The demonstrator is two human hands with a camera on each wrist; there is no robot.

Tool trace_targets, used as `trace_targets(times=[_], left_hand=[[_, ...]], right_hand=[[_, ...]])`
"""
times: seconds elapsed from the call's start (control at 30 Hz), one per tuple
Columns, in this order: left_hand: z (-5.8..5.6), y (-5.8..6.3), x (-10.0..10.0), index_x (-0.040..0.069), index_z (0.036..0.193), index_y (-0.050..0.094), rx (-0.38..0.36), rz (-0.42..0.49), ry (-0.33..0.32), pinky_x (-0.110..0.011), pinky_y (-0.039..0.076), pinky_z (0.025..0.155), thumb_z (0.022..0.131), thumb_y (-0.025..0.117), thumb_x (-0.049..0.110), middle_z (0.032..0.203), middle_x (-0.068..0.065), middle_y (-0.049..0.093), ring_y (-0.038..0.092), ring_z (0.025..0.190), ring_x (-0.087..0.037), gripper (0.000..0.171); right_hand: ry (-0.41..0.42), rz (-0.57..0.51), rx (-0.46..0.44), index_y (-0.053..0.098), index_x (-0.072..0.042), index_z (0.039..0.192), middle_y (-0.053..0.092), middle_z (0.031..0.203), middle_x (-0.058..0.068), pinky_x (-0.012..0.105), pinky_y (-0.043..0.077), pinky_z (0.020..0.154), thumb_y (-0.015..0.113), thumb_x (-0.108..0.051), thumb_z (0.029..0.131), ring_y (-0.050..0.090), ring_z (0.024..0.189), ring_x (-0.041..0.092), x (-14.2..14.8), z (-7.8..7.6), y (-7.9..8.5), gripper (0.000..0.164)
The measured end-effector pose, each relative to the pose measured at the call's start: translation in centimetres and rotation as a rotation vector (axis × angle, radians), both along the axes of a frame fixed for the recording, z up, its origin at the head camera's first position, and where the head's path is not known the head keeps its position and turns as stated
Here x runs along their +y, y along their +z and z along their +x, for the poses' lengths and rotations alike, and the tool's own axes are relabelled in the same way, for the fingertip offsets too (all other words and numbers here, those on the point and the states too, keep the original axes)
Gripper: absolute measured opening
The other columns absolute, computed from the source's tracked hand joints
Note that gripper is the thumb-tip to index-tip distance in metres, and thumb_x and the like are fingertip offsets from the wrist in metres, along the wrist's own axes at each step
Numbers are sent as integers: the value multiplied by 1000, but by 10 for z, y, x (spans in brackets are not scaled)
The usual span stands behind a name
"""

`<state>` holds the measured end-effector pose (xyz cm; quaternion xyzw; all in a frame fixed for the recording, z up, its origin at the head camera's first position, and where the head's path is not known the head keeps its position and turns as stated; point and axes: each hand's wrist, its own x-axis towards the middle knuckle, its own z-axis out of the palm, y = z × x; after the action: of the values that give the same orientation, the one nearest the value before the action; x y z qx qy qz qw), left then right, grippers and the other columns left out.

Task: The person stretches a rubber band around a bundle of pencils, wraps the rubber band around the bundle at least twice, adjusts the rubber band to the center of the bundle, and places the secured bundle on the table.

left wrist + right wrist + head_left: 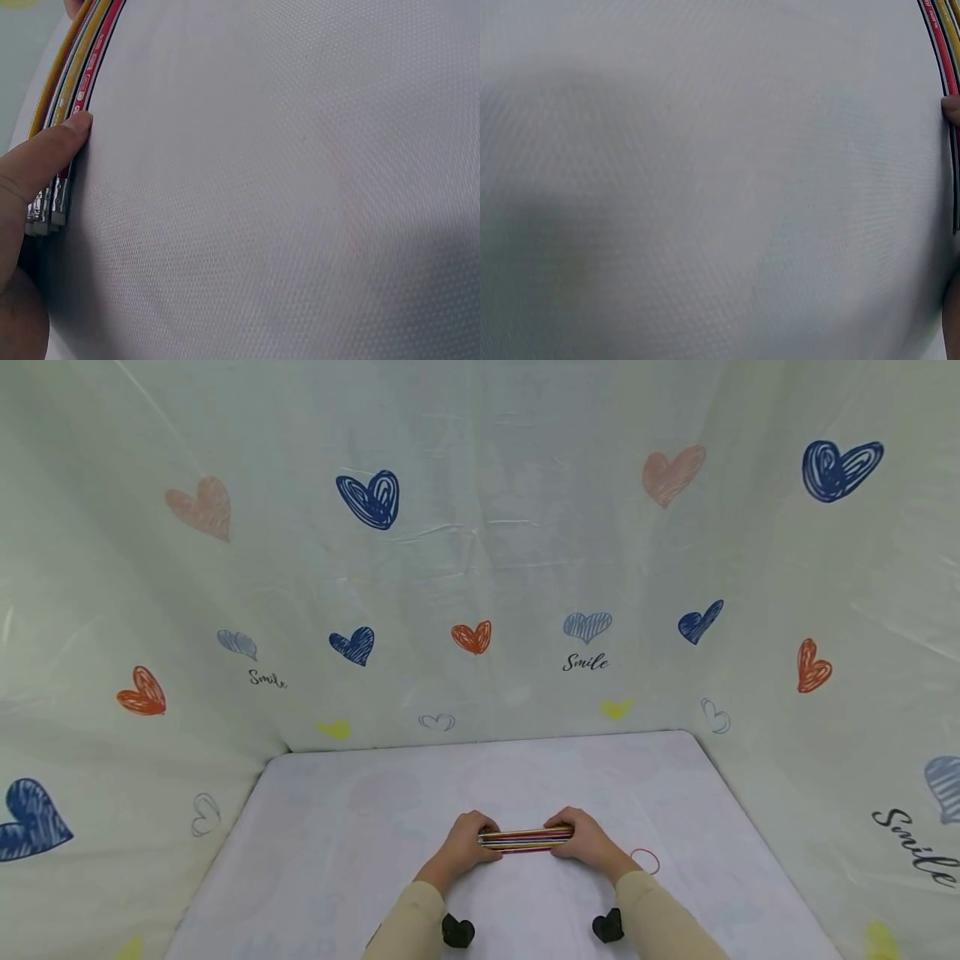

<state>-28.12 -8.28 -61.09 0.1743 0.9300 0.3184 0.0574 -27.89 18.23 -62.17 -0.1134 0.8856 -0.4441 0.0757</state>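
A bundle of pencils (525, 840) in red, yellow and dark colours lies sideways between my two hands. My left hand (467, 846) grips its left end, the thumb across the pencils. In the left wrist view, metal ferrules and pale erasers (46, 217) stick out past the left thumb (56, 146). The other end is held by my right hand (588, 842), whose thumb (951, 109) shows at the edge of the right wrist view beside a red pencil (943, 45). Most of the right fingers are hidden there.
A thin red ring (645, 861), like a rubber band, lies by my right wrist. The white table (360, 860) has rounded far corners. Behind and beside it hangs a pale curtain (480, 552) printed with hearts. Two black heart-shaped pieces (458, 931) sit near the forearms.
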Motion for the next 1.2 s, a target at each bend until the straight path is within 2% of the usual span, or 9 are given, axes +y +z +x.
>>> trace_targets(times=[0.23, 0.47, 0.83, 1.1, 1.2], left_hand=[[0, 1, -2, 11, 96, 70, -3, -6, -22, -35, 43, 83, 73, 88, 23, 91, 6, 58, 51, 86, -14, 32], [1, 3, -1, 12, 94, 72, -1, -31, -29, -35, 44, 83, 73, 87, 23, 88, 8, 58, 51, 86, -13, 29], [-2, 8, -1, 13, 90, 71, -19, -105, -63, -33, 45, 83, 71, 88, 27, 83, 11, 57, 51, 84, -10, 29], [-3, 12, 1, 10, 90, 71, 7, -194, -113, -31, 45, 80, 73, 87, 27, 79, 10, 57, 50, 80, -10, 29], [-2, 12, 1, 10, 92, 72, -10, -216, -111, -30, 45, 79, 75, 85, 29, 78, 10, 57, 50, 79, -9, 28]], right_hand=[[-1, -1, -9, 71, -17, 97, 60, 99, -3, 42, 44, 84, 84, -8, 71, 53, 91, 18, -1, 0, 1, 31], [78, -15, 37, 74, -17, 92, 61, 94, -6, 41, 42, 84, 82, -6, 70, 50, 93, 19, 1, -2, -1, 26], [130, 26, 51, 73, -18, 92, 61, 93, -8, 37, 40, 81, 85, -11, 69, 46, 92, 17, 3, 0, 3, 27], [87, 77, -7, 72, -21, 93, 55, 98, -3, 39, 38, 80, 85, -14, 67, 45, 93, 19, 0, 3, 5, 30], [77, 82, -31, 72, -20, 92, 53, 97, -2, 37, 38, 78, 85, -15, 68, 46, 90, 18, -1, 5, 6, 28]])
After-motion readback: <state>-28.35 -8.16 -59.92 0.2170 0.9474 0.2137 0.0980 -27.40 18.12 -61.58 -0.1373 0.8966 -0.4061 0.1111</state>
